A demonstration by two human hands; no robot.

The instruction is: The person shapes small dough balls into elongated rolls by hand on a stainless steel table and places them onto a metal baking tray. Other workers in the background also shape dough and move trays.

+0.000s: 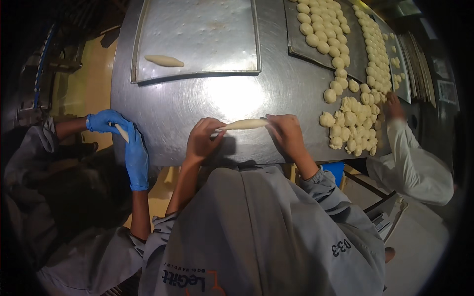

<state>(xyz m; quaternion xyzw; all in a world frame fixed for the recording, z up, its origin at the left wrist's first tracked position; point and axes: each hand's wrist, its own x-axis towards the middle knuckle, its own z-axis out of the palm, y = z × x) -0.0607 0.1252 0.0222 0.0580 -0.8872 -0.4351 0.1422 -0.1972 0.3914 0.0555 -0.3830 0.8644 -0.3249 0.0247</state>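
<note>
Between my two hands, just above the steel table's near part, a spindle-shaped piece of dough (246, 124) is held level by its ends. The fingers of my left hand (205, 137) pinch its left tip. At the other tip, the fingers of my right hand (287, 131) close on the dough. A similar shaped dough piece (164, 61) lies in the near left corner of a shallow metal tray (196, 75) beyond my hands. Many round dough balls (350, 118) are piled together on the table to the right.
At left, a co-worker's blue-gloved hands (126, 129) hold a dough piece (122, 133). Another co-worker's hand (394, 107) touches the heap at right. Dark trays (296, 40) with dough balls stand at the back right. The steel table's (166, 118) near edge runs before my body.
</note>
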